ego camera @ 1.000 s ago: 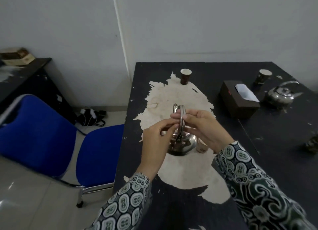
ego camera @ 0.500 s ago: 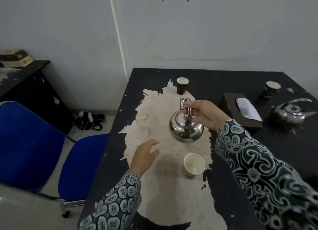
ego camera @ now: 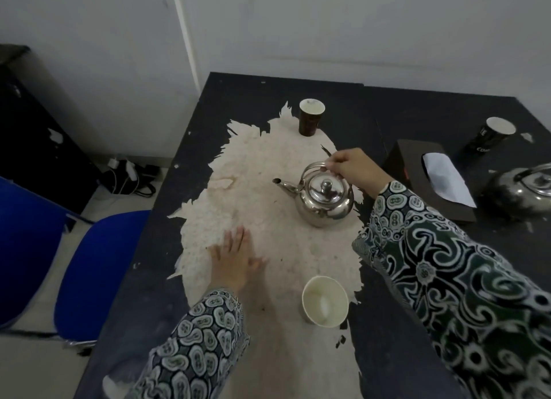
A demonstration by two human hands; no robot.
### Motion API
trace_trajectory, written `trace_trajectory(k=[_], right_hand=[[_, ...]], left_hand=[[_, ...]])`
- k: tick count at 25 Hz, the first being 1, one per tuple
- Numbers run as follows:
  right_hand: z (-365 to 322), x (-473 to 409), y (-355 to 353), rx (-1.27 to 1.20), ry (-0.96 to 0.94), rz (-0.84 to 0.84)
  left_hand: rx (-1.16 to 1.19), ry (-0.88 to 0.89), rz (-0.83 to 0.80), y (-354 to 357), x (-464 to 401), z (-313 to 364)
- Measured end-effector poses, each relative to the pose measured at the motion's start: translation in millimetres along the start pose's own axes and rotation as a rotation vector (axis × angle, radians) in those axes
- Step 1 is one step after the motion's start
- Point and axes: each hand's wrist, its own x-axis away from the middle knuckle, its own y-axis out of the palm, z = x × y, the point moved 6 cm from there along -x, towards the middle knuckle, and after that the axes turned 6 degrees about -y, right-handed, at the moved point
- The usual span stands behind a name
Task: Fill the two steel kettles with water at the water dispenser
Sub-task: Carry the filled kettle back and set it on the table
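Note:
A shiny steel kettle [ego camera: 325, 201] with its lid on stands on the worn pale patch of the black table [ego camera: 396, 354], spout pointing left. My right hand [ego camera: 354, 169] is closed on its raised handle. My left hand [ego camera: 235, 258] rests flat on the table, fingers spread, to the kettle's near left. A second steel kettle [ego camera: 524, 190] stands at the table's right edge. No water dispenser is in view.
A white paper cup [ego camera: 325, 300] stands near me, below the kettle. Dark cups stand at the back middle [ego camera: 311, 116] and back right [ego camera: 492, 136]. A dark tissue box [ego camera: 402, 163] sits between the kettles. Blue chairs [ego camera: 95, 267] stand left of the table.
My right hand has carried the kettle away from me and set it on the table, spout now turned left. My left hand let go and went down flat onto the table.

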Motion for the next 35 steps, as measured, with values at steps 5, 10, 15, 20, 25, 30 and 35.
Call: trace_trajectory(k=[5, 10, 15, 20, 25, 30, 35], right_hand=[[10.8, -10.8, -0.8, 0.039, -0.145, 0.052], [49.2, 14.9, 27.6, -0.076, -0.186, 0.235], [91.2, 40.8, 78.5, -0.116, -0.137, 0.29], [99.0, 12.6, 78.9, -0.094, -0.128, 0.409], [109.7, -6.2, 76.8, -0.069, -0.137, 0.441], [126.1, 18.7, 84.7, -0.126, -0.211, 0.463], [156.0, 84.7, 84.2, 0.163, -0.037, 0.369]], left_hand=[[0.034, 0.0, 0.274, 17.9, -1.0, -5.2], [0.04, 0.001, 0.424, 21.1, 3.8, -6.5], [0.041, -0.011, 0.447, 20.9, 0.5, -7.8], [0.053, -0.016, 0.464, 20.0, 1.7, -9.2], [0.066, -0.021, 0.481, 19.9, 0.9, -10.4], [0.082, -0.022, 0.476, 18.6, 3.7, -10.8], [0.122, -0.015, 0.458, 18.6, 1.0, -11.5]])
